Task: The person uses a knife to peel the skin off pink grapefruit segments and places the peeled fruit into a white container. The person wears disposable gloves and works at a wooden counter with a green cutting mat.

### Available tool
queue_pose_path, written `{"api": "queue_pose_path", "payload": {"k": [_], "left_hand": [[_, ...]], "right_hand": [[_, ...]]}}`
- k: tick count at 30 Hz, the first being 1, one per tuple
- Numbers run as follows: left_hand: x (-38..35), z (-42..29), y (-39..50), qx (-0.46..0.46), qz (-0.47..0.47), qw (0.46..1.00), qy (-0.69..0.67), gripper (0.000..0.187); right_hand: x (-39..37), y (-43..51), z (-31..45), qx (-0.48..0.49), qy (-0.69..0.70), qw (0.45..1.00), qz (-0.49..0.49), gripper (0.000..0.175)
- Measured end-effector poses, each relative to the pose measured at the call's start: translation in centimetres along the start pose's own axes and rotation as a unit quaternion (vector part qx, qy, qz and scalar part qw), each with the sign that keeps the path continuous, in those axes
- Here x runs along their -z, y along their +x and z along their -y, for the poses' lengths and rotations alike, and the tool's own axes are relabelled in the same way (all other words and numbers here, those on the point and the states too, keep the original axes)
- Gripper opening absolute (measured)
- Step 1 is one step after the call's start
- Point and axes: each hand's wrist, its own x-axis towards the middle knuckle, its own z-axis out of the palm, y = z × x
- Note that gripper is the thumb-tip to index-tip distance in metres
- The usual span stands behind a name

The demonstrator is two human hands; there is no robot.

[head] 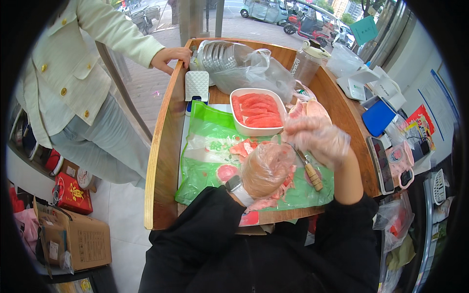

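Observation:
My left hand (pixel 266 170), in a clear plastic glove and with a watch at the wrist, is above a green plastic sheet (pixel 205 175); its fingers are hidden. To its right, my right hand (pixel 317 137), also gloved, is raised and blurred, so what it may hold cannot be told. Under it lies a knife with a wooden handle (pixel 313 176). A white tub (pixel 257 130) of peeled red grapefruit segments (pixel 258 109) stands behind my hands. Peel and membrane scraps (pixel 242 147) are spread on the sheet, and thick pieces of peel (pixel 318 110) sit right of the tub.
A bag of clear plastic containers (pixel 234 67) and a bottle (pixel 307 62) stand at the back. The wooden counter wall (pixel 161 157) rises at left, where another person's hand (pixel 171 58) rests on its edge. Phones, a pink cup (pixel 401 161) and a card terminal line the right ledge.

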Motion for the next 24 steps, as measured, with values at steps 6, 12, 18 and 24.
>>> {"api": "queue_pose_path", "payload": {"k": [6, 12, 18, 24], "left_hand": [[-0.2, -1.6, 1.1, -0.057, 0.074, 0.996, 0.014, 0.028], [-0.3, -0.2, 1.7, 0.004, -0.096, 0.994, -0.049, 0.034], [1.5, -3.4, 4.7, 0.054, -0.169, 0.959, -0.222, 0.048], [4.9, -8.0, 4.8, 0.091, -0.221, 0.909, -0.342, 0.065]], "right_hand": [[-0.9, -2.4, -5.1, 0.308, -0.463, 0.807, -0.198, 0.027], [0.3, -6.2, -9.9, 0.087, -0.562, 0.779, -0.265, 0.021], [2.2, -8.1, -11.4, 0.175, -0.487, 0.814, -0.265, 0.027], [4.1, -5.5, -3.8, -0.035, -0.636, 0.745, -0.199, 0.038]]}}
